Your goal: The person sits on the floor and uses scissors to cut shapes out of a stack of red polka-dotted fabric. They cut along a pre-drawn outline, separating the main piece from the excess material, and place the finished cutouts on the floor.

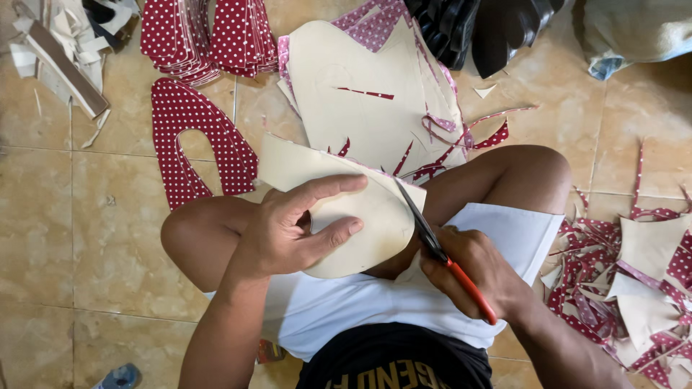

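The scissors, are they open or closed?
Open, slightly: the scissors in the right hand show blades spread around the beige sheet's edge.

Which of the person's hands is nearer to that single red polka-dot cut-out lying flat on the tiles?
Left. The left hand grips the beige sheet just right of the red polka-dot cut-out. The right hand, holding the scissors, is farther off, beyond the sheet.

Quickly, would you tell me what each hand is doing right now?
Left hand: closed on the beige cut-out piece.
Right hand: closed on the red-handled scissors.
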